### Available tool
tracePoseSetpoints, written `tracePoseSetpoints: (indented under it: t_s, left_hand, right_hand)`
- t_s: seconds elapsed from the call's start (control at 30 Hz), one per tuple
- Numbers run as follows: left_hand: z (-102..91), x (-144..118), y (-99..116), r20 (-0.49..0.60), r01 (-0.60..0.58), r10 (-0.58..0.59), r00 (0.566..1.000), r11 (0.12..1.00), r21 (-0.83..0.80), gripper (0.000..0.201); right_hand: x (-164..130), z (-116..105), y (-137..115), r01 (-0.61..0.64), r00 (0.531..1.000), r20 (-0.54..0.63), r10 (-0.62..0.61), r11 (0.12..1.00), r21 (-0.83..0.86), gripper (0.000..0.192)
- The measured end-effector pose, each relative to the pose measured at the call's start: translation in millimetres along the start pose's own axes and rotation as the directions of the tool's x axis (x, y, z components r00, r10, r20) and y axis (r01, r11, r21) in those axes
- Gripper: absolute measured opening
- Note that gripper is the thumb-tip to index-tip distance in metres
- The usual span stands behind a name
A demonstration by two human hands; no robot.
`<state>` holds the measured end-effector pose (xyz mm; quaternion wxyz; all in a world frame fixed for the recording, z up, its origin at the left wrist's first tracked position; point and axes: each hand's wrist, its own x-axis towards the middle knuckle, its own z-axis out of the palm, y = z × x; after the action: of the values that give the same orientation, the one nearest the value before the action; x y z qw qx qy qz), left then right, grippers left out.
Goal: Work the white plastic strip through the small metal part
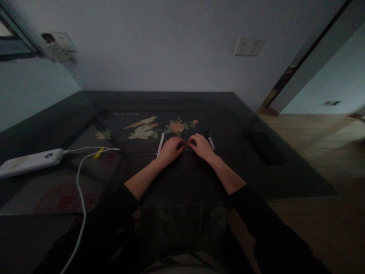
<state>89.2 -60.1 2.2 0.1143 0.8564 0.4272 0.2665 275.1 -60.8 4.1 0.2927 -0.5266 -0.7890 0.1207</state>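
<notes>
Dark glass bench (pixel 285 179). I see left hand (pixel 170 149) and right hand (pixel 202 146) close together at mid-bench, fingertips pinching small dark object (pixel 186 147); grip unclear. White pen (pixel 161 143) beside left hand. Advice: keep wrists planted, pull evenly.

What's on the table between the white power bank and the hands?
In the head view, a white cable with a yellow tag lies between the white rectangular power bank and the left hand, on the dark glass table.
</notes>
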Motion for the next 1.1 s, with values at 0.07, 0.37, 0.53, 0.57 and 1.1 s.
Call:
tracePoseSetpoints:
  t_s: [0.07, 0.37, 0.53, 0.57, 1.1]
  left_hand:
    - [0.1, 0, 0, 0.005, 0.006, -0.006, 1.0, 1.0, -0.002, 0.018]
    - [0.9, 0, 1, -0.002, 0.009, -0.009, 1.0, 1.0, -0.011, 0.019]
    - [-3.9, 0, 3, -0.112, -0.029, 0.021, 0.994, 0.997, -0.075, 0.02]
    - [-5.8, 0, 4, -0.136, -0.046, 0.035, 0.99, 0.996, -0.081, 0.022]
    - [-20.1, -2, 11, -0.085, -0.166, 0.176, 0.981, 0.98, 0.108, 0.011]
  right_hand:
    - [0, 0, 1, -0.001, 1.0, 0.011, 0.001, 1.0, 0.006, 0.004]
    - [0, -1, 0, -0.016, 1.0, 0.008, 0.015, 0.998, 0.055, 0.004]
    - [2, -9, -5, -0.045, 0.996, -0.074, 0.058, 0.984, 0.17, 0.007]
    - [2, -11, -6, -0.069, 0.994, -0.07, 0.087, 0.973, 0.221, 0.007]
    - [-3, -21, -9, -0.426, 0.905, 0.331, 0.269, 0.549, 0.719, 0.026]
